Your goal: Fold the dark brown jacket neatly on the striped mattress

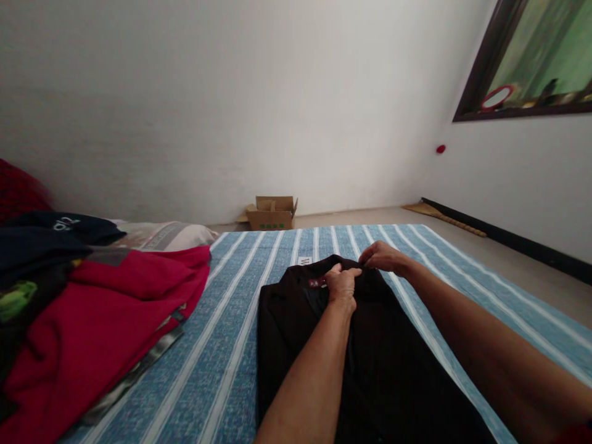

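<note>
A black jacket (393, 370) lies front up on a blue-and-white striped bedsheet (240, 308), its collar toward the far side. Inside the neck, a small dark red label (316, 283) shows. My left hand (341, 285) is at the collar, its fingers closed on the collar edge. Just to the right, my right hand (380, 256) pinches the jacket near the collar and shoulder. The fingertips of both hands are close together, and the cloth between them is partly hidden.
On the left lies a pile of clothes, with a red garment (111, 314) and a dark blue one (41, 237). An open cardboard box (272, 214) stands on the floor beyond the bed. A window (546, 55) with a round red-rimmed mirror (497, 97) is at the upper right.
</note>
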The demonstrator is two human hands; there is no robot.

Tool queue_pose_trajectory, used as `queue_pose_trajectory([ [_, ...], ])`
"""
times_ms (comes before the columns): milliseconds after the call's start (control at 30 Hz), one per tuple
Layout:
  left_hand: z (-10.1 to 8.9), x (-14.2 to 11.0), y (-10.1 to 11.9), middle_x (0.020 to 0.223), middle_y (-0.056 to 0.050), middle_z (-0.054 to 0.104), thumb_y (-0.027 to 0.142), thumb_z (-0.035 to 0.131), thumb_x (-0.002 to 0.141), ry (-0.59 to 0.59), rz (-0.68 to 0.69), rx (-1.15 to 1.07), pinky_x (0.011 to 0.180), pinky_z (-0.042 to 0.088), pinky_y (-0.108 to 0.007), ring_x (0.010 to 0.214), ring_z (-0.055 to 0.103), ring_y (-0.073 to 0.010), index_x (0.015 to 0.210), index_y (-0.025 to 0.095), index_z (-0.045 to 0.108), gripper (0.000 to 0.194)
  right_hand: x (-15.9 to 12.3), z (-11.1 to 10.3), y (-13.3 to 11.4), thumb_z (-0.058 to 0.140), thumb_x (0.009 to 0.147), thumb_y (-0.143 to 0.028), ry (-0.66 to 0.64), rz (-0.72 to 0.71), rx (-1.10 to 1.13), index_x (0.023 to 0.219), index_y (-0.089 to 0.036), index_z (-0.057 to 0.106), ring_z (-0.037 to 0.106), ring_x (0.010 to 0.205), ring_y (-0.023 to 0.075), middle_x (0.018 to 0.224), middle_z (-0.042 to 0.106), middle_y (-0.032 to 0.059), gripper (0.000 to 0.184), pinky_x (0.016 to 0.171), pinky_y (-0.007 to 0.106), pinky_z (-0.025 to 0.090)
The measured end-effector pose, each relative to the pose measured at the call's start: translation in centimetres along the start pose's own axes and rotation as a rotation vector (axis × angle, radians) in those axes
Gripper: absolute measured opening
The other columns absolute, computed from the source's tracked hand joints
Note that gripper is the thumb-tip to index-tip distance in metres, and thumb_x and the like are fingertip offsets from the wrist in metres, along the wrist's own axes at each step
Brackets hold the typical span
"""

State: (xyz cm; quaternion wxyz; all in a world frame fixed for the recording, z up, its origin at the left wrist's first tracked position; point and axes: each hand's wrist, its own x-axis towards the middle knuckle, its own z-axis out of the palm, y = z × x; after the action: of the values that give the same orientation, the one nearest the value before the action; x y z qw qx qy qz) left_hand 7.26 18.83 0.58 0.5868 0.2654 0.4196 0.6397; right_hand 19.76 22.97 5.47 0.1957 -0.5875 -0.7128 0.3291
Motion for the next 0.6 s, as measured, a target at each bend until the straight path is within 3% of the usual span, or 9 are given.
queue_pose_trajectory([
  [167, 0.1, -0.5, 0.6, 0.048, 0.006, 0.054, 0.005, 0.067, 0.043, 0.04, 0.027, -0.01, 0.047, 0.038, -0.021, 0.044, 0.049, -0.0087, 0.051, 0.016, 0.049, 0.022, -0.2, -0.3, -0.3, 0.053, 0.054, -0.011, 0.003, 0.005, 0.017, 0.073, -0.013, 0.072, 0.053, 0.063, 0.0136, 0.062, 0.063, 0.0007, 0.027, 0.058, 0.022, 0.04],
  [400, 0.0, -0.7, 0.9, 0.053, 0.002, 0.061, 0.007, 0.067, 0.044, -0.054, -0.038, -0.079, 0.053, 0.045, -0.026, 0.05, 0.056, -0.0132, 0.06, 0.015, 0.059, 0.02, -0.9, -0.7, -0.7, 0.052, 0.056, -0.014, -0.1, -0.018, 0.083, 0.094, -0.014, 0.072, 0.052, 0.062, 0.0128, 0.068, 0.066, 0.0009, 0.043, 0.059, 0.023, 0.04],
  [600, -0.3, -0.2, 0.7, 0.057, 0.0, 0.063, 0.007, 0.067, 0.045, -0.06, -0.09, -0.047, 0.056, 0.047, -0.028, 0.052, 0.059, -0.0148, 0.062, 0.014, 0.061, 0.02, -0.8, -0.9, -0.1, 0.057, 0.062, -0.02, -0.162, -0.014, 0.138, 0.094, -0.013, 0.073, 0.054, 0.062, 0.013, 0.068, 0.067, 0.0026, 0.037, 0.059, 0.023, 0.041],
])
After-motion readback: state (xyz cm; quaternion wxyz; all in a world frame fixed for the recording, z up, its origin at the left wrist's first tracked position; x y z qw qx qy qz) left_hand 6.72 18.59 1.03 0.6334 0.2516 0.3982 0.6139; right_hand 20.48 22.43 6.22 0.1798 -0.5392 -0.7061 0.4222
